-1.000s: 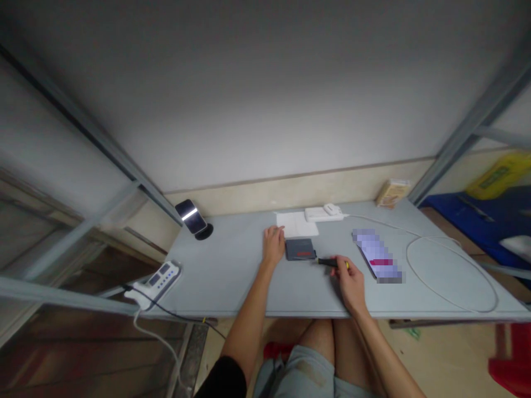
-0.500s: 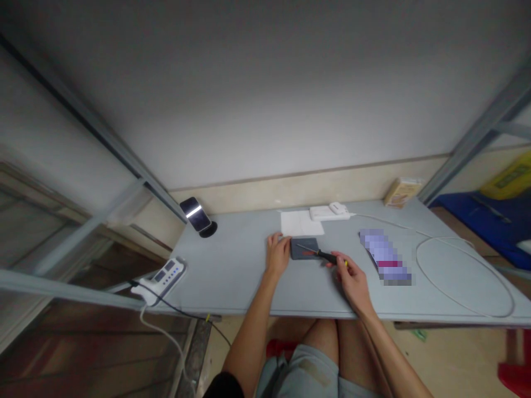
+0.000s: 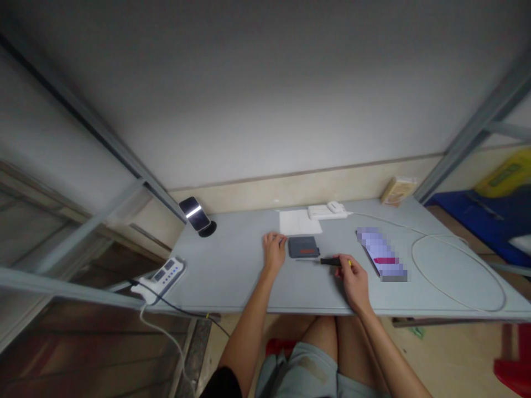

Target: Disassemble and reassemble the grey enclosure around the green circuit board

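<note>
My right hand [image 3: 352, 275] grips a screwdriver [image 3: 331, 261] by its black and yellow handle. The thin shaft points left, just in front of a small dark grey box [image 3: 303, 247] with reddish marking on its top. The box lies flat on the grey desk [image 3: 232, 271]. My left hand [image 3: 274, 251] rests on the desk just left of the box, fingers stretched forward and slightly apart. A narrow gap seems to lie between this hand and the box. Whether anything tiny is under its fingertips cannot be made out.
Behind the box lie a white paper sheet [image 3: 299, 221] and a white power strip [image 3: 327, 211] with a cable. To the right is a lit phone [image 3: 381, 253]; a small carton [image 3: 398, 191] stands farther back. Left are a phone on a stand [image 3: 194, 214] and a socket tower [image 3: 160, 281].
The screwdriver has come off the box's top and swung level in front of it. My left hand has shifted slightly left, away from the box's edge.
</note>
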Demonstrator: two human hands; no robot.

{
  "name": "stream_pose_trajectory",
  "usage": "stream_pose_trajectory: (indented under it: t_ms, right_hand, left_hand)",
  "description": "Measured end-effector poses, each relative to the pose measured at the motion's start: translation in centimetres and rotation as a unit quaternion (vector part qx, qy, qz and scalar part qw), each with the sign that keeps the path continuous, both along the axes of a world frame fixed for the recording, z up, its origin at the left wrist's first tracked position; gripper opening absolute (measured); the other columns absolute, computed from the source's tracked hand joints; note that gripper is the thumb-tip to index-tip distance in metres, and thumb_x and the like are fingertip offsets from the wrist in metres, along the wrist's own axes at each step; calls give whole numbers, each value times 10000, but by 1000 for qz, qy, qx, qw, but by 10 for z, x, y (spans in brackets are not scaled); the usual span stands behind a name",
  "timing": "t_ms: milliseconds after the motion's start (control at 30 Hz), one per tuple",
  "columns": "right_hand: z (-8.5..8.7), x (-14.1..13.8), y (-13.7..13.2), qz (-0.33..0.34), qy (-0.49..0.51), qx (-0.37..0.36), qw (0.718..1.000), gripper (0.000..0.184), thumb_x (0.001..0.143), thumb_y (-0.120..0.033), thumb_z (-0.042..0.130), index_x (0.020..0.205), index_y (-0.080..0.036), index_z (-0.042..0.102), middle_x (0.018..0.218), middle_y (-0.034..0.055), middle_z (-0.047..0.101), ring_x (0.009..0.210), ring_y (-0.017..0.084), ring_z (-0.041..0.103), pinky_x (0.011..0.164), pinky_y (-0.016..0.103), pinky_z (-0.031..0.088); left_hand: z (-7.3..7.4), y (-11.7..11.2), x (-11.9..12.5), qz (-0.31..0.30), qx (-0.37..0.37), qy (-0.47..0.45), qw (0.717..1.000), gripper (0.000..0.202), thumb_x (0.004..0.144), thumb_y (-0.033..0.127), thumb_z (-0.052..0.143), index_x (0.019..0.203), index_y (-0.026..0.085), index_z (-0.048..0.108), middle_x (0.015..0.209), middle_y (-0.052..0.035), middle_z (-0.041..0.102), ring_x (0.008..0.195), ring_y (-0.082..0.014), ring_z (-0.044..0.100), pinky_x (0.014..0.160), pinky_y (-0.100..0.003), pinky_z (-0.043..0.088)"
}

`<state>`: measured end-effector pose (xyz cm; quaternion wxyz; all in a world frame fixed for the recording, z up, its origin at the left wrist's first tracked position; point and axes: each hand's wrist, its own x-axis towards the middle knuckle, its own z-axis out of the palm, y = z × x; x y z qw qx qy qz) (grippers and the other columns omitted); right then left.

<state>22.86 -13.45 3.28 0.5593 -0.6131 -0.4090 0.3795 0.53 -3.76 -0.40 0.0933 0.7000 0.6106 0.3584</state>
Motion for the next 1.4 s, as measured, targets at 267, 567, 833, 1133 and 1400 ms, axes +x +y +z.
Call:
stream_pose_trajectory:
  t_ms: [267, 567, 833, 1133, 1400]
  right_hand:
    - [2, -3, 2, -4, 49, -6, 999, 656, 810, -741, 569, 1074, -155, 703, 636, 14, 637, 508, 136, 430, 483, 273, 327]
    - [0, -7, 17, -5, 55, 3, 998, 668, 822, -708, 580, 1192, -161, 684, 783, 74, 737, 481, 133, 437, 452, 283, 351]
    - [5, -20, 67, 65, 25, 21, 997, 735, 784, -767, 570, 1155, -144, 688, 725, 47, 688, 524, 137, 450, 496, 278, 365]
    - [5, -22, 71, 57, 29, 22, 998, 715, 781, -776, 563, 1100, -150, 693, 713, 42, 679, 528, 136, 460, 515, 279, 372]
    - [-4, -13, 47, -29, 66, 28, 997, 615, 842, -711, 537, 1084, -161, 672, 657, 10, 627, 516, 146, 448, 490, 285, 334]
  left_hand:
    - [14, 55, 3, -10, -3, -7, 1000, 143, 947, 248, 636, 969, 234, 776, 1025, -87, 644, 1022, -254, 511, 964, -410, 425]
    - [9, 53, 0, -30, 30, -22, 999, 291, 1004, 166, 473, 1116, 231, 733, 1163, -102, 614, 1099, -244, 516, 1015, -412, 425]
    - [5, 36, 1, -88, 52, -16, 995, 240, 975, 258, 597, 1193, 232, 695, 1191, -85, 628, 1117, -241, 520, 1020, -400, 454]
    - [2, 44, -3, -28, 29, -39, 998, 135, 947, 214, 641, 1006, 224, 762, 1085, -79, 646, 1051, -229, 515, 982, -391, 445]
    - [3, 45, 1, 2, 3, -21, 1000, 203, 955, 212, 596, 1085, 225, 751, 1080, -96, 649, 1057, -265, 517, 983, -435, 424]
